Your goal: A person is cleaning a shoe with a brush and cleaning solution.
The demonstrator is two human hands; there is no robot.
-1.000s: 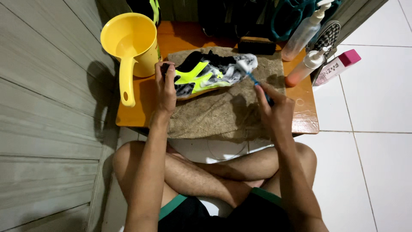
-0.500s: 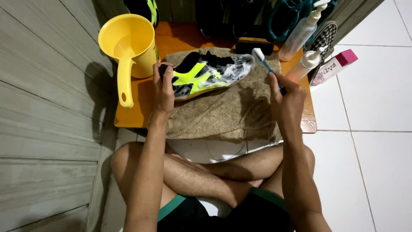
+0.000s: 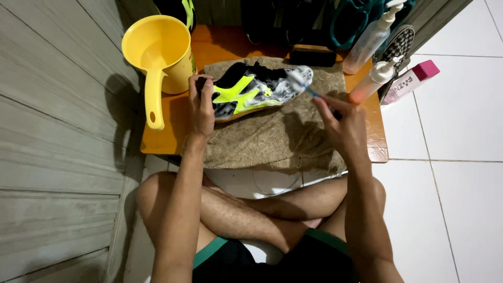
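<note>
Item: sports shoe [image 3: 254,90], black, grey-white and neon yellow, lying on its side on a brown towel [image 3: 277,133] spread over the middle and near edge of a low orange tabletop [image 3: 165,139]. Heel toward the left edge, toe toward the right.

Left hand [image 3: 201,107]: closed around the heel end of the shoe, pinning it to the towel.

Right hand [image 3: 343,123]: closed on the handle of a blue toothbrush [image 3: 309,89]; white bristle head touching the toe of the shoe.

Surroundings, tabletop: yellow water scoop [image 3: 160,52] at the far left corner, long handle pointing to the near edge, just beside the shoe's heel. Dark brush block [image 3: 313,56] beyond the towel's far edge. Two clear pump bottles, the taller [image 3: 369,39] at the far right corner, the shorter [image 3: 369,83] along the right edge, orange-tinted near its base, close beside the right hand. Round perforated grey thing [image 3: 398,44] and a pink-capped white box [image 3: 411,84] off the right edge, on the white tile floor [image 3: 456,136]. Dark shoes and teal straps crowd the far edge. Nothing lies between the hands and the shoe.

Seated person: legs crossed at the near edge, dark shorts with green trim.

Change from half a second earlier: the toothbrush was lifted clear, head up near the right edge; it has now come down onto the toe. Left hand and shoe are unchanged.
</note>
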